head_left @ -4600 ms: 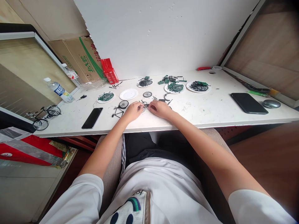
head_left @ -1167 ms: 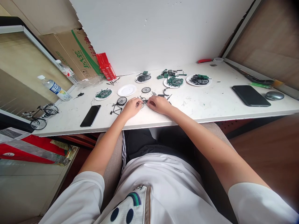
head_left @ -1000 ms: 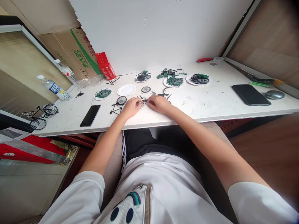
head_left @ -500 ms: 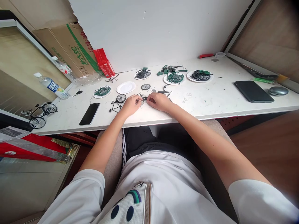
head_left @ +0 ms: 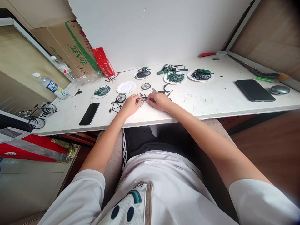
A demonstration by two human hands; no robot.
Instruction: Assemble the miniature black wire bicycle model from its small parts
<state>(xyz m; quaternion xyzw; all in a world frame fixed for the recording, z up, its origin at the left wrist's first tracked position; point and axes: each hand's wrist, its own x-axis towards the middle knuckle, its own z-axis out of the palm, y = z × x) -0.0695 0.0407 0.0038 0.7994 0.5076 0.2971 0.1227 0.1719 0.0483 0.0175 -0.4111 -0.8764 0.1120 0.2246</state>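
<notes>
My left hand (head_left: 132, 104) and my right hand (head_left: 159, 100) come close together near the front of the white desk (head_left: 211, 100), fingertips pinched. Small dark and grey model parts show at and between the fingers, too small to name. Left of my left hand lies a black model bicycle frame (head_left: 114, 107) with a spoked wheel (head_left: 121, 98). A loose wheel (head_left: 146, 86) lies just beyond both hands. Dark pieces, among them a curved black part (head_left: 166, 87), lie behind my right hand.
Paper plates with green and black bicycle parts (head_left: 175, 77) stand along the back. A bare paper plate (head_left: 126, 87) sits nearer. At left are a built model bicycle (head_left: 41, 114), a phone (head_left: 89, 113) and bottles (head_left: 52, 86). A black device (head_left: 255, 90) and mouse (head_left: 279, 90) lie right.
The whole view has shifted very slightly. Both hands stay in the same place with fingers pinched; nothing on the desk has visibly moved.
</notes>
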